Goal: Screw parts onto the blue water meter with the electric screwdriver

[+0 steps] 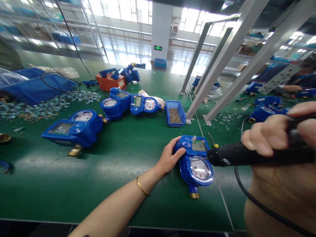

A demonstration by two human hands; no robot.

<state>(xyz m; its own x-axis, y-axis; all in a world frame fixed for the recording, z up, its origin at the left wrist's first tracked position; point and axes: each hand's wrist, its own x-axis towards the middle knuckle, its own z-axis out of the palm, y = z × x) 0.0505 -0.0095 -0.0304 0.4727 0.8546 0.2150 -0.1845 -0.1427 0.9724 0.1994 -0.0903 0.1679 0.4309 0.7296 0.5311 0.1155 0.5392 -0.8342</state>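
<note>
A blue water meter (pixel 185 164) with a small display and a round dial lies on the green table, its brass end toward me. My left hand (pixel 170 156) grips the meter's upper left side, thumb on the casing. In my right hand (pixel 278 141), fingers wrapped round it, is a black power screwdriver (pixel 229 154), held level from the right. Its thin bit reaches left over the meter, between display and dial; whether the tip touches a screw is too small to tell. Beyond the meter stands a blue tray of small screws (pixel 175 116).
More blue meters (pixel 85 126) lie to the left, near a blue bin (pixel 37 85) and scattered scraps. An orange box (pixel 110 82) holds parts. Metal posts (pixel 222 62) rise behind the screw tray. A yellow-handled screwdriver (pixel 215 145) lies beside the meter. Another person's hand (pixel 292 88) shows far right.
</note>
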